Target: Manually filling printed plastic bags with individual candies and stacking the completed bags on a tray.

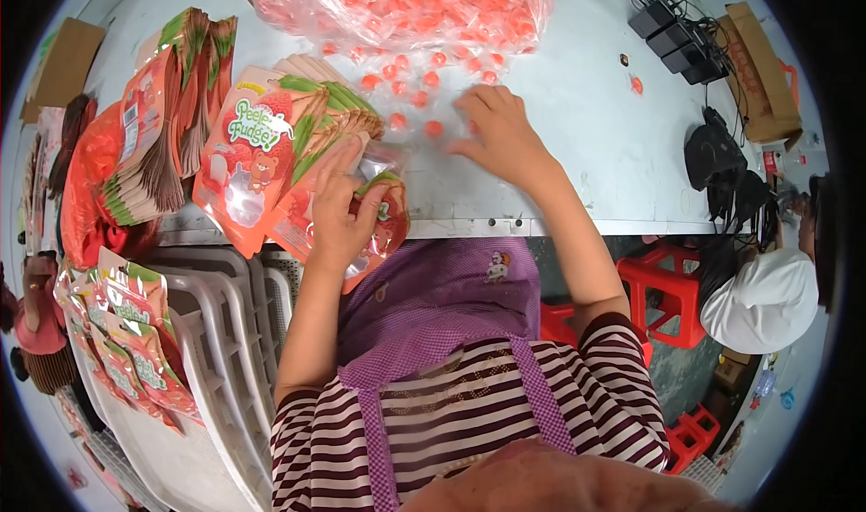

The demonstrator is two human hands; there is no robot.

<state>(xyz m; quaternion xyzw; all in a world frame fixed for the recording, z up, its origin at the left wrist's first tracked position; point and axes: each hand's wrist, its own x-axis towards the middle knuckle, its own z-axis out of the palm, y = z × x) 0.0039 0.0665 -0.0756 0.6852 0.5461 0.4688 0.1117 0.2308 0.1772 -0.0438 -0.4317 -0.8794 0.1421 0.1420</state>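
Observation:
My left hand (341,207) is closed on a red and green candy pouch (390,216) at the table's front edge, its mouth facing the loose sweets. Beneath and beside that hand lies a fanned stack of the same pouches (248,156). Over the tabletop, my right hand (502,138) has its fingers apart and curved down, with a wrapped red candy close by its fingertips. Several wrapped candies (420,99) are scattered between the hands. Behind them is a large clear plastic bag (406,11) full of the same candies.
More pouches (158,142) stand bundled at the left beside a red plastic bag (90,183). Filled-looking pouches (135,332) rest in a white tray (180,458) at lower left. Black adapters (677,38) and cables lie far right, near red stools (667,295) and a person in a white cap (762,304).

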